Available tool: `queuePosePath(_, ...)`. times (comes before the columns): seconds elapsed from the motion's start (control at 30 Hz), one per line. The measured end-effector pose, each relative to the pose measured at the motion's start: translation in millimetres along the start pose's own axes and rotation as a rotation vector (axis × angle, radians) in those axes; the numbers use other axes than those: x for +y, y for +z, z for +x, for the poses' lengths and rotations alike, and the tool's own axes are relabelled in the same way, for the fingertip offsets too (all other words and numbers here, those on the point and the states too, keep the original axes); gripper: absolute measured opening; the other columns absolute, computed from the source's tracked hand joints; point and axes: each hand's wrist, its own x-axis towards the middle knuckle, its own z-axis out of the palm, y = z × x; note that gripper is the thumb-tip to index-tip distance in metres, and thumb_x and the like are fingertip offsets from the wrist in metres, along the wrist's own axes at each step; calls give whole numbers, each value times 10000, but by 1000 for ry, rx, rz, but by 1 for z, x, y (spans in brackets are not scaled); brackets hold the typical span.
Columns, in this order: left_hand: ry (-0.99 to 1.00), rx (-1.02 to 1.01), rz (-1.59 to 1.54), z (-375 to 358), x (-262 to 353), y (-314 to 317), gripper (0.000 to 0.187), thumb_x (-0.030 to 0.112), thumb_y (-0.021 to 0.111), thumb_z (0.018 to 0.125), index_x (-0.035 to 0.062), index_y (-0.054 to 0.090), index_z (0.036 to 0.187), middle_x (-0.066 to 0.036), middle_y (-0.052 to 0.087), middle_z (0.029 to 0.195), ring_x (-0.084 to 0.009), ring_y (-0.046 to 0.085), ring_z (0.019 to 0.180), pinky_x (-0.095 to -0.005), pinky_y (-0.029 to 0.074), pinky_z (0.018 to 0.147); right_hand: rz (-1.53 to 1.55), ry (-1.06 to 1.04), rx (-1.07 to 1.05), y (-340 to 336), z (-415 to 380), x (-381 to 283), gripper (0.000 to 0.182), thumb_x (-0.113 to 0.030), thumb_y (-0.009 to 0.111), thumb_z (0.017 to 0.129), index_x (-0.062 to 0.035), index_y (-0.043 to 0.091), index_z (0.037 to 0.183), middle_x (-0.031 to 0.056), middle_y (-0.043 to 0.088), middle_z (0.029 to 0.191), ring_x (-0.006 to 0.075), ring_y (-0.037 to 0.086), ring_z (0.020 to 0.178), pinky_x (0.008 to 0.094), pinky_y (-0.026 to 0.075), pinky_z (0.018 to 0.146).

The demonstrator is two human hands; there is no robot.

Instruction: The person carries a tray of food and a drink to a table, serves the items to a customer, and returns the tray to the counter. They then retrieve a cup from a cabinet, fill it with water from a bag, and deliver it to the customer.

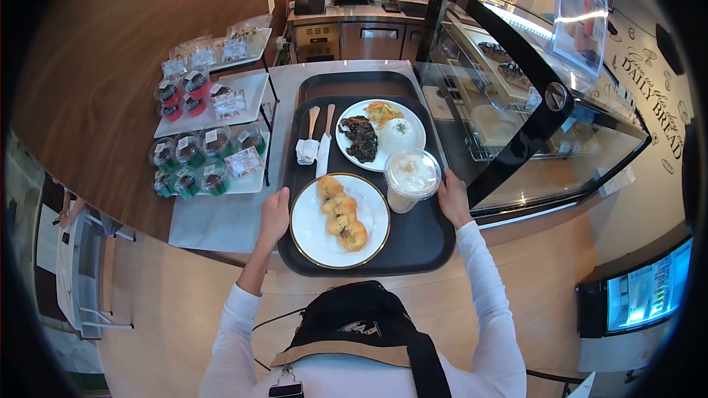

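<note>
While clamping left hand [275, 213] and right hand [454, 199] on dark tray [419, 247], centre, faces marble counter [208, 222] beside upper-right display case [520, 132].

Two dark trays [422, 243], two plates [304, 225], one lidded cup [408, 185], one bread twist [341, 213] and one rice mound [398, 135].

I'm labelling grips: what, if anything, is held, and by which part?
The front dark tray, by its side edges: left hand on the left, right hand on the right.

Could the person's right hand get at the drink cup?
Likely yes: the right hand holds the tray by its edge, close beside the drink cup, with nothing visible between them; it may need to loosen its grip.
</note>
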Motion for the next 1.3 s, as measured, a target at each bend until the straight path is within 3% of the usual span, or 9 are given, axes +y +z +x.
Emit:
queuePosePath(0.37, -43, 14, -78, -4, -2, 2, 433, 282, 385, 932, -77, 457, 700, -229, 458, 587, -280, 381, 522, -404, 365, 553, -24, -15, 74, -5, -9, -13, 328, -250, 510, 865, 10, 515, 1064, 255, 586, 741, 427, 567, 728, 487, 443, 659)
queuePosePath(0.67, -57, -10, -60, -7, 1, -3, 442, 293, 383, 936, -73, 454, 699, -212, 442, 568, -221, 384, 520, -390, 363, 539, 34, -40, 96, -5, -13, -12, 320, -242, 496, 877, 30, 537, 1041, 236, 588, 719, 403, 578, 717, 473, 444, 638)
queuePosePath(0.77, -47, -8, -78, -7, 0, -2, 446, 289, 381, 945, -61, 427, 672, -79, 377, 532, -113, 340, 578, -350, 349, 532, 37, -4, 83, -3, -13, -9, 322, -241, 491, 879, 39, 540, 1031, 239, 587, 722, 404, 579, 723, 469, 446, 642)
queuePosePath(0.87, -38, -9, -57, -7, -2, -2, 441, 294, 386, 934, -74, 452, 701, -224, 441, 574, -265, 389, 513, -394, 362, 537, 80, 44, 49, -5, -13, -13, 325, -242, 487, 882, 45, 543, 1024, 245, 587, 732, 410, 577, 730, 472, 445, 650)
queuePosePath(1.07, -13, -2, -52, -6, -1, -3, 452, 302, 379, 936, -74, 446, 696, -228, 438, 576, -276, 379, 515, -397, 362, 539, 88, 23, 50, -1, -11, -4, 300, -235, 474, 887, 26, 551, 1012, 247, 585, 745, 420, 568, 739, 486, 434, 655)
queuePosePath(1.3, -66, -22, -58, -6, -5, -3, 449, 303, 382, 937, -76, 450, 706, -216, 433, 576, -223, 370, 534, -390, 369, 553, 131, 36, 28, -7, -13, -11, 265, -230, 470, 890, 4, 560, 978, 240, 585, 742, 418, 566, 735, 484, 426, 643)
